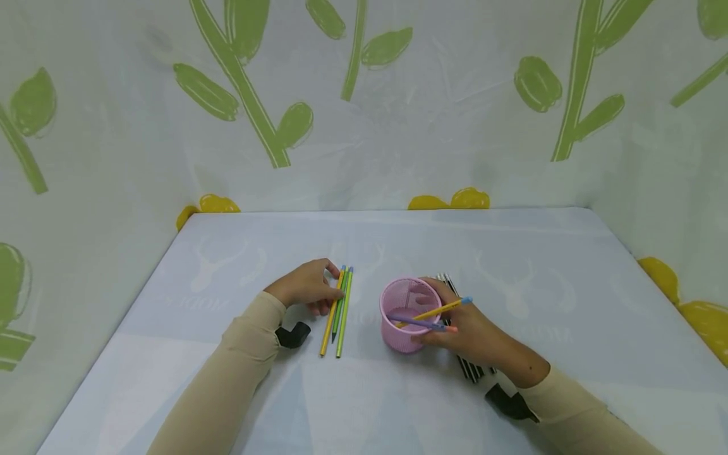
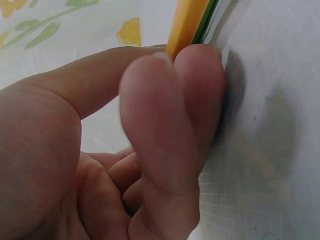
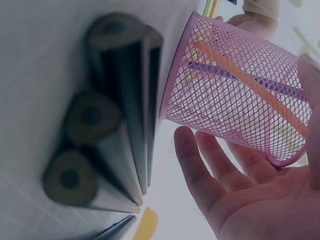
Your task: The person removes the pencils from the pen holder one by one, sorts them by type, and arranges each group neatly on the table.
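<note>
My right hand (image 1: 474, 332) grips a pink mesh pencil cup (image 1: 400, 341) by its right side, thumb near the rim. In the cup lean a yellow pencil (image 1: 440, 311) with a blue end and a purple pencil (image 1: 423, 323) with a pink end. On the left, my left hand (image 1: 307, 284) pinches a yellow pencil (image 1: 327, 335), its fingertips close to the tabletop. A dark-tipped green pencil (image 1: 337, 319) and a light green pencil (image 1: 344, 328) lie right beside it. The left wrist view shows the yellow pencil's body (image 2: 186, 27) at the curled fingertips.
Several black-and-white striped pencils (image 1: 469, 370) lie under my right forearm, their blunt ends (image 3: 70, 179) near the right wrist camera. The pale tabletop (image 1: 227, 392) meets leaf-printed curtains (image 1: 443, 126) at the back and sides.
</note>
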